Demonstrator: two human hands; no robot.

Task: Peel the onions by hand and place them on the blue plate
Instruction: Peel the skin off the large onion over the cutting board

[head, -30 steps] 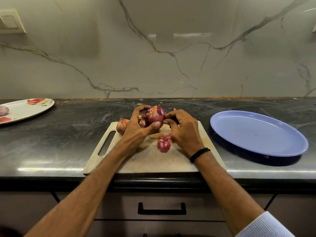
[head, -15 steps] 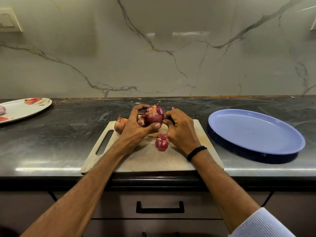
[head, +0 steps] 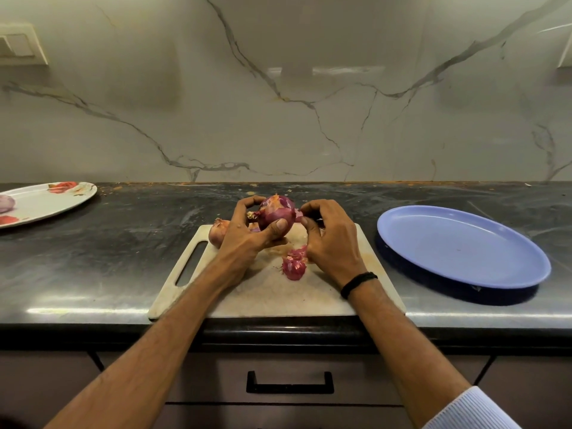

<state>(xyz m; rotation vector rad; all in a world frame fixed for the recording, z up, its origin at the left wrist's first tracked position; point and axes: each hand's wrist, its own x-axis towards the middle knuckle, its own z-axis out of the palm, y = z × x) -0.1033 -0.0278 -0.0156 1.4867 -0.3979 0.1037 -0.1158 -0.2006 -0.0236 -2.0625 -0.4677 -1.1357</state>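
My left hand [head: 247,239] grips a red onion [head: 276,212] above the far edge of the pale cutting board [head: 272,289], thumb on its front. My right hand [head: 329,239] is beside the onion with fingers curled, pinching a strip of purple skin at its right side. A second, unpeeled brownish onion [head: 217,232] lies on the board behind my left hand. A heap of purple peelings [head: 294,263] sits on the board by my right palm. The blue plate [head: 461,246] stands to the right of the board with nothing on it.
A white flowered plate [head: 46,201] at the far left of the black counter [head: 123,243] holds another onion [head: 6,203] at the frame's edge. A marble wall backs the counter. A drawer with a black handle [head: 290,382] is below the counter's front edge.
My right hand has drawn slightly away from the onion to the right, leaving a small gap. The left hand keeps its hold in about the same place.
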